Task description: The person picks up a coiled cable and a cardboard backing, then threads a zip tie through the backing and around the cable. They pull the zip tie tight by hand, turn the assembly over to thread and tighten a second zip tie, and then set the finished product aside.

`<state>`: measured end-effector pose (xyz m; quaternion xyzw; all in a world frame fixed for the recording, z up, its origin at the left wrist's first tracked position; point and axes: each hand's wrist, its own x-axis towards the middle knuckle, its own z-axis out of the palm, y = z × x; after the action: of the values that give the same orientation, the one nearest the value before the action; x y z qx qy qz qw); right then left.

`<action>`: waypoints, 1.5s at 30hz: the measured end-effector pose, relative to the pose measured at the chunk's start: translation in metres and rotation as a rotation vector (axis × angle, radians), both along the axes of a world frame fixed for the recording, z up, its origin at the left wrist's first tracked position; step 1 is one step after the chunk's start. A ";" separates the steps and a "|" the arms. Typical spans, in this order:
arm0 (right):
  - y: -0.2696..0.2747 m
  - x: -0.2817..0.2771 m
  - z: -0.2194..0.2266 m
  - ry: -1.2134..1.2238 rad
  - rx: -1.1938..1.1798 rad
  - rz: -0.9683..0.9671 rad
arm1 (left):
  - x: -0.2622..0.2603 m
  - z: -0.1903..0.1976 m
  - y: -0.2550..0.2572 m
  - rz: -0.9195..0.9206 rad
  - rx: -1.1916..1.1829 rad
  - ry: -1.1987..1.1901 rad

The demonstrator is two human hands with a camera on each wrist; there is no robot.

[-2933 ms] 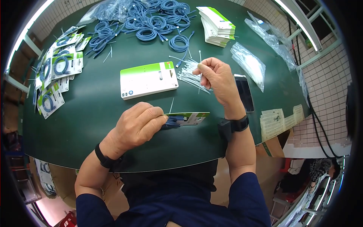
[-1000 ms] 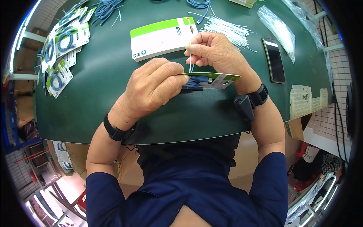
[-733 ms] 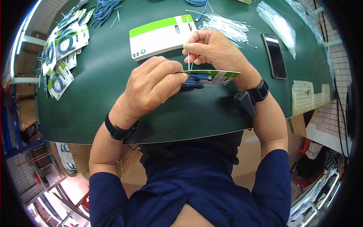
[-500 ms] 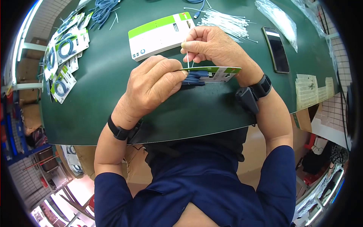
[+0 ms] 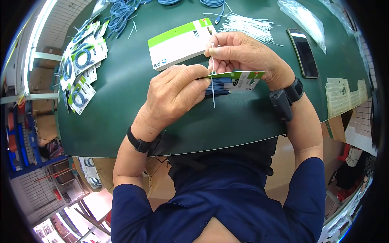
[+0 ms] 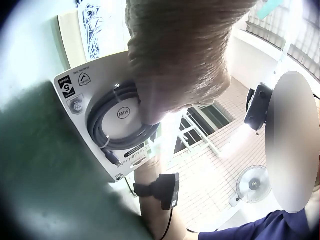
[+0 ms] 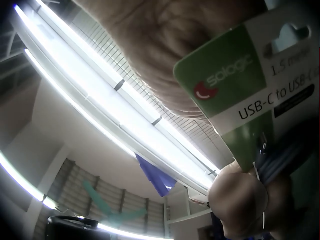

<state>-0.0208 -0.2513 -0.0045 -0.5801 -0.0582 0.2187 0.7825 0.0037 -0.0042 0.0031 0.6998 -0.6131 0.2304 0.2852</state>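
Note:
My left hand (image 5: 174, 91) grips the left end of a green and white retail card (image 5: 242, 84), which is held nearly edge-on above the table. A coiled blue USB-C cable (image 5: 219, 86) lies against the card's near face, and the left wrist view shows white ties round its coil (image 6: 95, 122). My right hand (image 5: 247, 52), just behind the card, pinches a thin white cable tie (image 5: 213, 96) between thumb and forefinger. The tie's tail hangs down in front of the card, beside my left fingertips. In the right wrist view the card's printed green corner (image 7: 225, 65) is close up.
A green and white stack of cards (image 5: 180, 46) lies behind my hands, with a heap of cable ties (image 5: 247, 28) to its right. Further right are a phone (image 5: 304, 52) and a plastic bag (image 5: 304, 20). Carded cables (image 5: 83, 58) pile up at left; loose cables (image 5: 121, 18) lie behind.
My right hand has come from the cable-tie heap to the card with a tie. The tie's tail now hangs in front of the card. My left hand keeps its grip.

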 end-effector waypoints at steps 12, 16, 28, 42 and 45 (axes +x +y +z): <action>0.002 0.003 -0.002 -0.074 -0.109 0.133 | 0.001 0.001 0.000 -0.018 0.040 0.048; 0.000 0.006 -0.006 -0.044 -0.080 0.185 | 0.003 -0.002 -0.001 -0.021 -0.015 0.144; -0.027 0.006 0.020 -0.106 -0.256 -0.253 | 0.003 0.002 0.005 0.097 -0.073 0.752; 0.035 -0.015 0.026 -0.916 -0.936 -0.207 | 0.005 -0.005 0.004 0.176 -0.036 0.933; 0.038 -0.014 0.021 -0.908 -0.907 -0.246 | 0.005 -0.008 0.004 0.183 -0.058 1.077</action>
<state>-0.0344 -0.2131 0.0169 -0.8899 -0.2178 -0.1364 0.3769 0.0085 0.0002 -0.0050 0.7610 -0.3104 -0.1198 0.5570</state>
